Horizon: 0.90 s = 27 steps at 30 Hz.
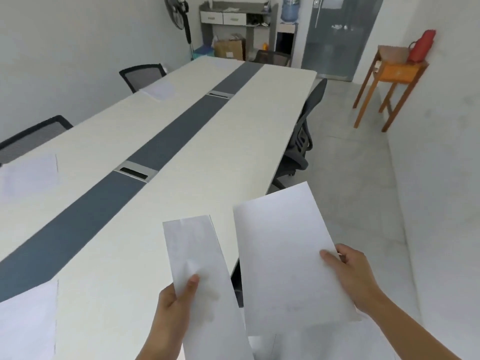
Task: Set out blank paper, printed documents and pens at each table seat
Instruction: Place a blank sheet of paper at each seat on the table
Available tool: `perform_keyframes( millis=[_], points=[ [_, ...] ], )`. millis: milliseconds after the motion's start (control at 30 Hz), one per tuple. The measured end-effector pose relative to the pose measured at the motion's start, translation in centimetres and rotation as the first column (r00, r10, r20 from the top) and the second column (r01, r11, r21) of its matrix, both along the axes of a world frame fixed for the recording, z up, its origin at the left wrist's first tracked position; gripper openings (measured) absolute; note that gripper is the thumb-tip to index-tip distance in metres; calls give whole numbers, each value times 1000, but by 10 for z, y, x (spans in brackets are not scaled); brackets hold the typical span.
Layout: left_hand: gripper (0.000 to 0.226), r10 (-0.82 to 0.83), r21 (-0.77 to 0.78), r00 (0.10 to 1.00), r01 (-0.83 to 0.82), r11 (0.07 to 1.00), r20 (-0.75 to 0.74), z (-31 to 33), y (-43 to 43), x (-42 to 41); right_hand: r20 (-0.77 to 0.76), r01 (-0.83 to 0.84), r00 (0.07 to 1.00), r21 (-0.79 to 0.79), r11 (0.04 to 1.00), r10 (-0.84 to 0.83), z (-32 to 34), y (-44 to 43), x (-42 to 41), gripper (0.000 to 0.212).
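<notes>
My left hand [174,305] pinches a stack of white sheets [197,258] seen edge-on and tilted, thumb on top, over the near right side of the long table [233,157]. My right hand [350,271] pinches a single blank white sheet [285,255] by its right edge, held beyond the table's right edge above the floor. White sheets lie at seats on the table's left side: one at the near left corner [26,320], one further along [28,175], and one at the far left [158,90]. No pens are visible.
Black mesh chairs stand on the left [141,75], [31,137] and on the right [301,141]. A dark strip with cable hatches [135,171] runs down the table's middle. A wooden side table [389,71] with a red bag stands by the right wall.
</notes>
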<state>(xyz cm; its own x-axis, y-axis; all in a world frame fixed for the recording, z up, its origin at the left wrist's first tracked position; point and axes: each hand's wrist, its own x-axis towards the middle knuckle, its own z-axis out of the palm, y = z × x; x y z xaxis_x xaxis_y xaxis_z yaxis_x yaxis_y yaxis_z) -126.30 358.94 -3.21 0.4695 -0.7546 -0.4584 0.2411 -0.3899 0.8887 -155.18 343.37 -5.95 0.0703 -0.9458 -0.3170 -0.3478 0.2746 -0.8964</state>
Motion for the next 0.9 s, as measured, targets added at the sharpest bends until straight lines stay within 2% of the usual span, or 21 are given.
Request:
perform_keyframes(
  millis=[100, 267, 467, 600, 700, 900],
  points=[
    [35, 43, -13, 999, -44, 999, -14, 8, -25, 16, -31, -46, 998, -11, 999, 46, -2, -59, 29, 25],
    [33, 204, 12, 979, -204, 979, -5, 14, -43, 36, -152, -226, 963, -11, 974, 222, -18, -150, 91, 32],
    [30, 443, 111, 894, -447, 887, 59, 8, -63, 39, -190, -422, 890, 1, 906, 415, -66, -255, 171, 22],
    [29, 561, 171, 820, -572, 802, 111, 9, -87, 30, -329, -521, 799, 39, 853, 503, -105, -306, 211, 37],
    [27, 615, 197, 781, -624, 757, 111, 12, -106, 20, -454, -571, 701, 104, 814, 550, -127, -331, 233, 35],
    [26, 704, 209, 700, -711, 671, 121, 12, -131, 0, -562, -625, 542, 227, 747, 625, -151, -357, 251, 26]
  ],
)
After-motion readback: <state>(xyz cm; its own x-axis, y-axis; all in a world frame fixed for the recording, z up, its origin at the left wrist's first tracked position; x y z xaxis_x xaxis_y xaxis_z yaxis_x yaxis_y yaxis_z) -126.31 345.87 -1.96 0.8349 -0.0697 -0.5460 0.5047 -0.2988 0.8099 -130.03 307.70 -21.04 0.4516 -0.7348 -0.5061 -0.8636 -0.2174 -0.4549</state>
